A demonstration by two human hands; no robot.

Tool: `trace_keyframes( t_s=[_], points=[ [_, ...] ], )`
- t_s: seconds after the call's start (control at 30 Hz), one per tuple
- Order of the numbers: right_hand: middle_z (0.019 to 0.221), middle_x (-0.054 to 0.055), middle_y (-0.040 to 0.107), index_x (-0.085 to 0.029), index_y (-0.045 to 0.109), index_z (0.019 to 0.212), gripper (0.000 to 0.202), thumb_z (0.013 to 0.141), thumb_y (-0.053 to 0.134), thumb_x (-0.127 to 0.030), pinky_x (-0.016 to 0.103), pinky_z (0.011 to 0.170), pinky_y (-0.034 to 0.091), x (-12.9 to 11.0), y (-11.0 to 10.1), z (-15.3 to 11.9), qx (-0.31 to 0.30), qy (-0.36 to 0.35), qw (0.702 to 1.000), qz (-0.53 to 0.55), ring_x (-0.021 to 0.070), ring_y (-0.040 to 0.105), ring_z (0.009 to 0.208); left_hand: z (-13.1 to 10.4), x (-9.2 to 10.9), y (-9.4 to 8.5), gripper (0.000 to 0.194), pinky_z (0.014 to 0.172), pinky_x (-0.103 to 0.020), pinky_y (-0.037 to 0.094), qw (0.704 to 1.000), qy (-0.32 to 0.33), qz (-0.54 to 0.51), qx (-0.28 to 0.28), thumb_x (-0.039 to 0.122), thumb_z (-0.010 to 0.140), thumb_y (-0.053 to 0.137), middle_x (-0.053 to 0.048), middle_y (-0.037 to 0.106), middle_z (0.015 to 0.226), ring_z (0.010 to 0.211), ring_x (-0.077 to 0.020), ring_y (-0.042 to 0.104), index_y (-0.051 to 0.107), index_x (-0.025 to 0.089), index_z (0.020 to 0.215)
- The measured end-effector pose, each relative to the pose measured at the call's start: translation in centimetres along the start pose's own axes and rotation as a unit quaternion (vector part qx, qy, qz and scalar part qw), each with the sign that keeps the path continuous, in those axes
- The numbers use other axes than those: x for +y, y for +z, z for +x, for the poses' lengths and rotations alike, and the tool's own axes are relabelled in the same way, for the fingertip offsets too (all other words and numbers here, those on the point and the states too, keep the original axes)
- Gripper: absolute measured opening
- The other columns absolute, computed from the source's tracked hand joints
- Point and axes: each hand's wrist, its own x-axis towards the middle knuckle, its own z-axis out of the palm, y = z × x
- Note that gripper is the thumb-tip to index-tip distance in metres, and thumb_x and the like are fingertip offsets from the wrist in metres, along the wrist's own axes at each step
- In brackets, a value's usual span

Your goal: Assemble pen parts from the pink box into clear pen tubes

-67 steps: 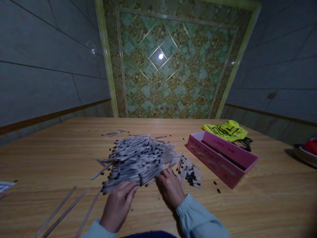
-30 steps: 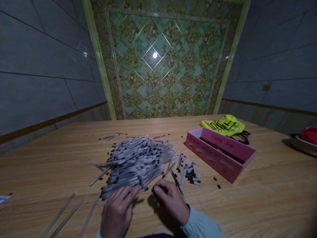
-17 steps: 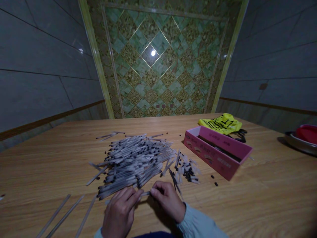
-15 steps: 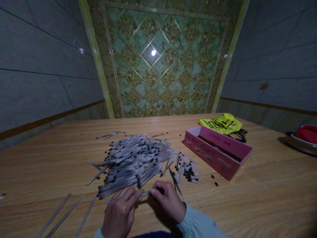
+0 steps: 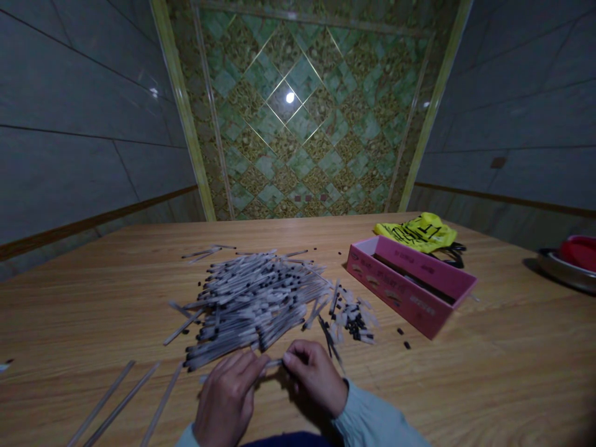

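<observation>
The left hand (image 5: 228, 391) is hiding one end of the thin stick (image 5: 274, 363), and the right hand (image 5: 317, 375) is covering the other. The bottom edge of the view is cutting three long rods (image 5: 121, 405); the right edge is cutting the dish (image 5: 561, 275) and the red thing (image 5: 580, 253). Lettering (image 5: 422, 305) on the pink box (image 5: 431, 323) is looking too blurred to read.

The scene is viewed through a single camera worn on the person's head, set close above and behind the left hand (image 5: 227, 394) and right hand (image 5: 317, 375). It is aimed forward and down, so the hands are framed low and near. Beyond them, the table (image 5: 419, 388) is seen at a shallow slant, and a tiled wall (image 5: 298, 158) is faced nearly square-on. Grey side walls (image 5: 88, 93) are taken in left and right of the hands.
</observation>
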Motion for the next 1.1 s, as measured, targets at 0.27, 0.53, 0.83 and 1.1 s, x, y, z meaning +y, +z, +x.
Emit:
trace_keyframes(
  t_s=[0.27,0.53,0.83,1.1],
  points=[
    [0.050,-0.004,0.047,-0.014,0.055,0.062,0.018,0.071,0.062,-0.029,0.019,0.046,0.029,-0.7,-0.1,-0.3,0.027,-0.037,0.999,-0.021,0.0083,0.041,0.049,0.1,0.3,0.1,0.032,0.068,-0.031,0.050,1.000,-0.008,-0.005,-0.014,0.007,0.075,0.048,-0.004,0.069,0.083,0.078,-0.0205,0.064,0.064,0.024,0.098],
    [0.060,-0.003,0.054,-0.015,0.056,0.075,0.019,0.067,0.066,-0.028,0.021,0.050,0.037,-1.4,-0.8,0.0,0.012,-0.023,1.000,0.000,0.0101,0.049,0.052,-0.1,0.0,0.1,0.028,0.065,-0.030,0.050,1.000,-0.021,0.008,-0.013,0.010,0.078,0.048,-0.005,0.070,0.083,0.077,-0.0203,0.065,0.065,0.023,0.097],
    [0.059,-0.002,0.055,-0.014,0.059,0.066,0.003,0.069,0.059,-0.016,0.020,0.054,0.035,-0.8,-0.7,-0.3,0.029,-0.071,0.993,-0.092,0.0110,0.049,0.059,-0.1,0.3,0.2,0.028,0.063,-0.030,0.050,0.998,-0.032,-0.015,-0.046,0.010,0.080,0.046,-0.004,0.069,0.080,0.074,-0.0195,0.064,0.064,0.023,0.097],
    [0.060,-0.002,0.055,-0.014,0.060,0.075,0.009,0.073,0.058,-0.023,0.020,0.051,0.035,-0.8,-1.0,0.0,0.008,-0.030,0.996,-0.085,0.0107,0.049,0.055,-0.1,0.1,0.5,0.029,0.064,-0.032,0.050,0.998,-0.036,-0.001,-0.052,0.009,0.079,0.046,-0.004,0.068,0.081,0.075,-0.0206,0.064,0.064,0.024,0.096]
  ],
)
